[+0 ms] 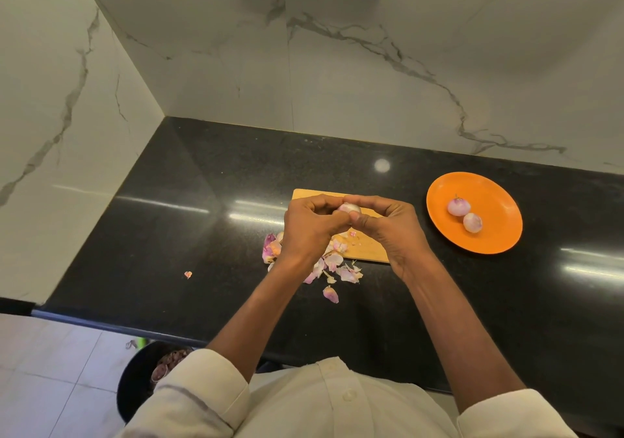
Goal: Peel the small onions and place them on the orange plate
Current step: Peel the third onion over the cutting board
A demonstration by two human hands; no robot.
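Observation:
Both hands meet above a wooden cutting board on the black counter. My left hand and my right hand pinch one small pale onion between their fingertips; most of it is hidden by the fingers. An orange plate lies to the right, carrying two peeled onions, one behind the other. Pink onion skins are heaped under and in front of my hands.
A stray skin lies on the counter to the left. Marble walls close the back and left sides. Below the counter's front edge a dark bin holds scraps.

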